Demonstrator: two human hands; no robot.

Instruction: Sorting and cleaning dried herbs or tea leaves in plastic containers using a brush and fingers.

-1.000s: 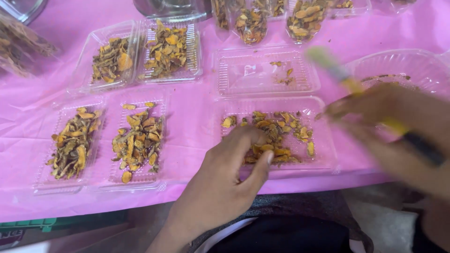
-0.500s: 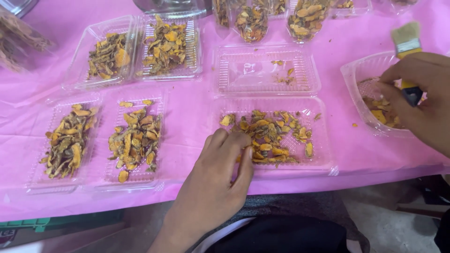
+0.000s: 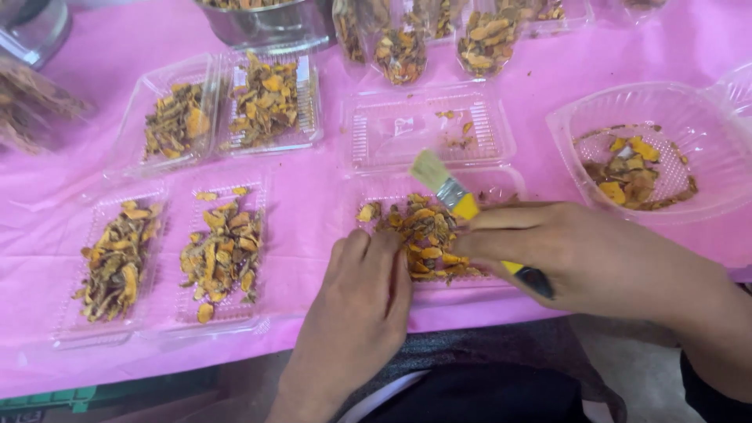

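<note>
Head view, looking down on a pink table cover (image 3: 313, 188) crowded with clear plastic trays. Nearest the body, an open clamshell tray (image 3: 427, 184) with a heap of dried orange-and-brown slices (image 3: 419, 235) in its near half, only a few crumbs in its far half. Left hand (image 3: 356, 301) palm down at the heap's left edge, fingers closed together and pressed flat on the tray rim and the slices, gripping nothing. Right hand (image 3: 580, 251) curled shut around a small paintbrush (image 3: 462, 207), yellow handle with a dark end, metal ferrule, pale bristles raised up and left, just over the heap. Left of this, two more trays (image 3: 168, 251) side by side, each spread with similar slices; behind them another filled pair (image 3: 227, 110). To the right, a round clear bowl (image 3: 650, 149) with a small pile of the same pieces. Along the far edge, a metal pot (image 3: 266, 23) and several clear bags (image 3: 439, 39) of slices. Judged from looks: slices light, dry, stiff and brittle, likely to crumble under pressure and to shed dust; best pinched gently by the edges or swept with bristles. Tray thin, flexible, slippery, prone to skid; best steadied at the rim with a flat palm. Brush light and rigid, held mid-handle near the ferrule for control.
</note>
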